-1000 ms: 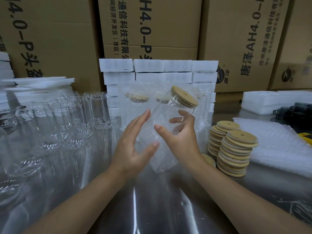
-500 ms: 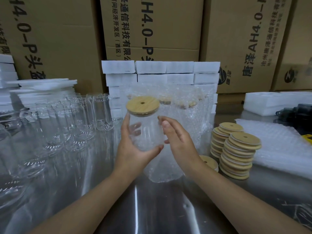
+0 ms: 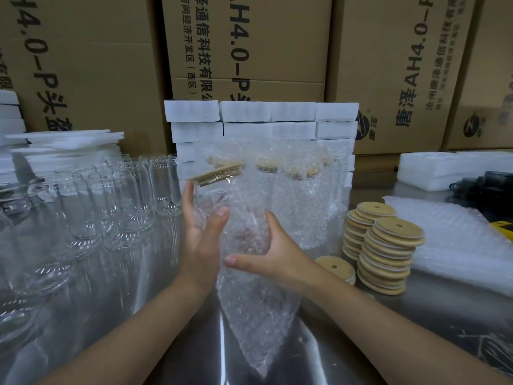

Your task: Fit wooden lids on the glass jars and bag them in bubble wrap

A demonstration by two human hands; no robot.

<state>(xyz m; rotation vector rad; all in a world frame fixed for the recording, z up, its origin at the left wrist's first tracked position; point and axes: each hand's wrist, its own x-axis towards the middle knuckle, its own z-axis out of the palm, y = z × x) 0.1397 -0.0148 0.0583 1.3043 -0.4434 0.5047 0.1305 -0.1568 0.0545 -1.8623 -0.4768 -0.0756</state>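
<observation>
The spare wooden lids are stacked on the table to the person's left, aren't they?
Not quite. The head view shows the stacked wooden lids on the table to the person's right, past the right hand that holds the bubble wrap bag.

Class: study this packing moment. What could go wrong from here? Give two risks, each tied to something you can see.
1. The jar leans in the left hand while the right hand holds the bubble-wrap bag; its wooden lid could slide off, or the jar might slip.
2. Empty jars stand crowded close beside the left hand; a sideways move might knock them.
</observation>
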